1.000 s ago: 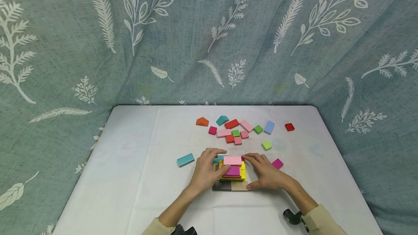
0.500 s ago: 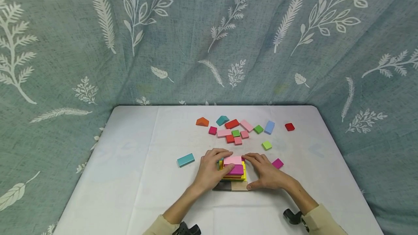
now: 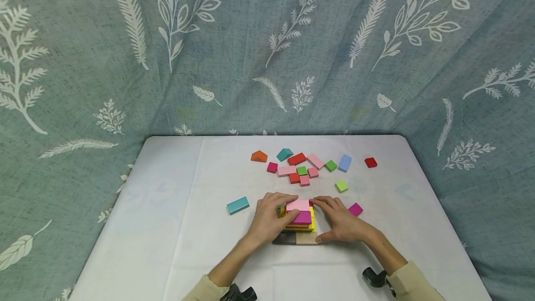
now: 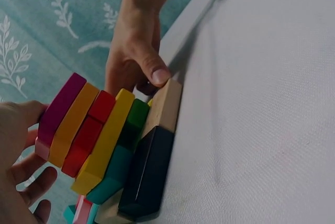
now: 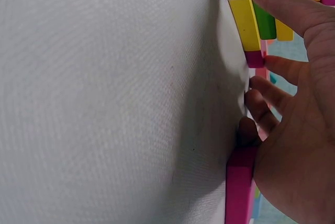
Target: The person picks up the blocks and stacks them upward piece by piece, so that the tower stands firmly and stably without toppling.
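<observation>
A layered stack of toy blocks [image 3: 312, 226] stands between the two hands. On top lie a magenta block [image 3: 303, 218] and a pink block [image 3: 297, 205]. My left hand [image 3: 265, 219] pinches this top pair, its thumb on the magenta block and a finger at the pink block's far side. Below, the left wrist view shows orange, red [image 4: 84, 143], yellow [image 4: 104, 143], green and teal layers. A black block [image 3: 285, 238] and a beige block [image 3: 306, 238] form the base front. My right hand [image 3: 340, 222] holds the base, thumb at the beige block, index finger at a rear magenta corner block [image 5: 255, 59].
A teal block [image 3: 238, 205] lies left of the stack, and a loose magenta block [image 3: 355, 209] beside the right hand. Several coloured blocks are scattered behind, with a lime block [image 3: 341, 186] nearest and a dark red block [image 3: 370, 162] far right.
Over the first half second, my left hand shifted right and the top magenta and pink blocks slid slightly right with it. The right hand has stayed in place.
</observation>
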`<state>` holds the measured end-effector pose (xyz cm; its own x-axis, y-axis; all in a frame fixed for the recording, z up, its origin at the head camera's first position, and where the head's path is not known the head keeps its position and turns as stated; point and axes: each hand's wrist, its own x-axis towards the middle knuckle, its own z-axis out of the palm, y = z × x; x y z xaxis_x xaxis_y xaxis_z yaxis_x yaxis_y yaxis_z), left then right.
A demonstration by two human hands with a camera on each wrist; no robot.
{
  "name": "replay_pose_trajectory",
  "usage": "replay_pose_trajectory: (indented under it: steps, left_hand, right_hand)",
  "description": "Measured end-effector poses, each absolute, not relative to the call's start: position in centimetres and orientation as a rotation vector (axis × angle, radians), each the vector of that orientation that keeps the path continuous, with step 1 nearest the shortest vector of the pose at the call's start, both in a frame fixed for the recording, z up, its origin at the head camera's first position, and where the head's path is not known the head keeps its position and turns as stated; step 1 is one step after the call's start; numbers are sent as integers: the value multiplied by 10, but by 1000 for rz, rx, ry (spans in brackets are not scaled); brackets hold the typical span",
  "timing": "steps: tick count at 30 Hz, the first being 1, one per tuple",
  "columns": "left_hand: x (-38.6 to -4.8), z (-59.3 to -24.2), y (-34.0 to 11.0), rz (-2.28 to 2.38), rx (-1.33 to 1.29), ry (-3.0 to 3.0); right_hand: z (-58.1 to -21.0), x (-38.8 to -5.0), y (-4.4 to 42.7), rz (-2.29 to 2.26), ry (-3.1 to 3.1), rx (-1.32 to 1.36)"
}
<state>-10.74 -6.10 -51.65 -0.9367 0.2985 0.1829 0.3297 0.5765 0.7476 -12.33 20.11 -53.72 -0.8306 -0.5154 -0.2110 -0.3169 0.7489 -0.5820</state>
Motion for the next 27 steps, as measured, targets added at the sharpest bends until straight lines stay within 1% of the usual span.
replay_pose_trajectory:
  steps: [11, 16, 21, 27]
  left_hand:
    - [-107, -516, -62, -1329, -562, -2745]
    - [-110, -514, -68, -1387, -527, -2710]
    - [-118, -514, -95, -1396, -474, -2669]
    - [-134, -527, -148, -1172, -305, -2803]
  right_hand:
    - [-537, -123, 200, -781, 2575, -599]
    - [-538, -123, 199, -779, 2582, -606]
    - [-538, -123, 200, -776, 2585, -602]
    - [-538, -123, 199, -769, 2588, -589]
